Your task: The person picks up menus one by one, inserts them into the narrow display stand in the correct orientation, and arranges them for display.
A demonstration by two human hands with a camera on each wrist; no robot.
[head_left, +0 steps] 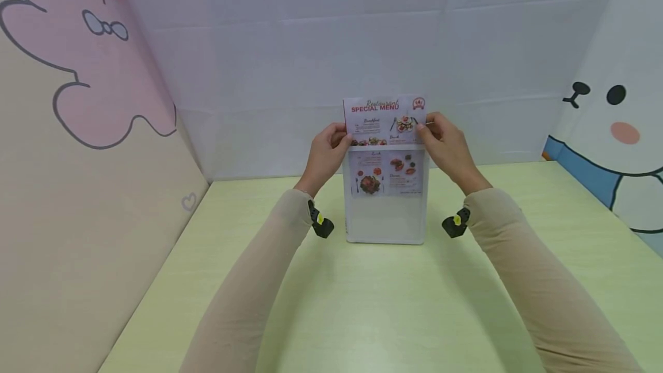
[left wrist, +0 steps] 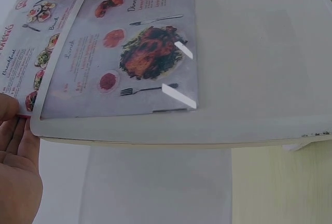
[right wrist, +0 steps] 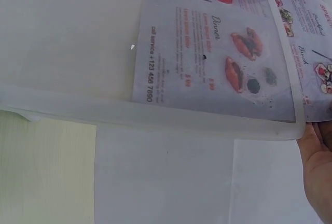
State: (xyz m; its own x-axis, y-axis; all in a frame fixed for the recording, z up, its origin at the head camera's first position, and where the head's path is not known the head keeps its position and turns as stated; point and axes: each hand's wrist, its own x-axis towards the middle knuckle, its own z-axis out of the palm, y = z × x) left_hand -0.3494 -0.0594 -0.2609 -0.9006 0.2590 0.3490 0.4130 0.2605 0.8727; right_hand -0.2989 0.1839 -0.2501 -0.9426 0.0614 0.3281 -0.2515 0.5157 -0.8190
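Observation:
A printed restaurant menu sheet (head_left: 380, 117) sits partway inside an upright white display stand (head_left: 385, 220) with a clear front. Its top half sticks out above the stand's upper edge; the lower half shows through the clear panel. My left hand (head_left: 327, 154) pinches the sheet's left edge just above the stand's top corner. At the opposite edge, my right hand (head_left: 449, 145) pinches the sheet between thumb and fingers. In the left wrist view, the menu's lower edge (left wrist: 193, 42) lies about midway down the panel. Dinner pictures (right wrist: 244, 60) show behind the panel in the right wrist view.
The stand rests on a pale yellow-green table (head_left: 373, 304), near a white wall sheet (head_left: 290, 73) at the back. Cartoon-printed panels stand at left (head_left: 103, 102) and right (head_left: 616, 114). Black wrist cameras hang under both wrists, beside the stand.

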